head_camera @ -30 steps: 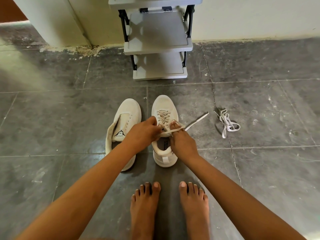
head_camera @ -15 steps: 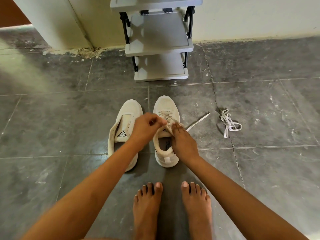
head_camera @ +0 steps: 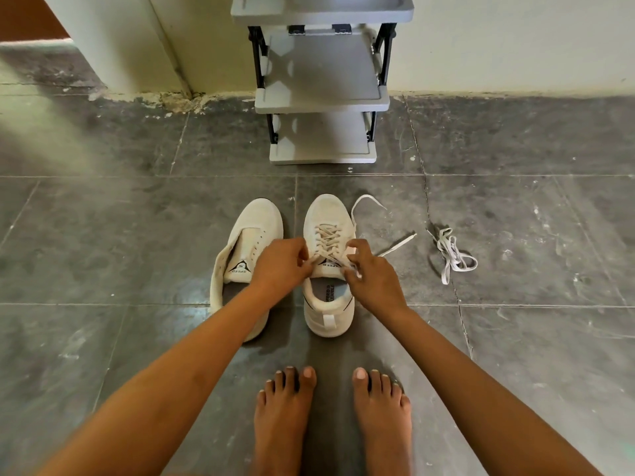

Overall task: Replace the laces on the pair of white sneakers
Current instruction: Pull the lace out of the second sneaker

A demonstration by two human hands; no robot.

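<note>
Both forearms reaching forward, left hand (head_camera: 280, 266) and right hand (head_camera: 372, 278) close together, fingers (head_camera: 301, 259) pinching the lace (head_camera: 395, 247)

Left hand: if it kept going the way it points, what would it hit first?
Probably the laced sneaker: the left hand pinches its lace there, and the right hand sits just beyond, though depth is unclear.

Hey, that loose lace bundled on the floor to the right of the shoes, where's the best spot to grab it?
Pinch the loose lace at its bunched middle, where the loops cross, coming straight down from above. It lies flat on the tile floor, so nothing slips under it from the side. Pulling one trailing end would likely just drag the tangle.
</note>
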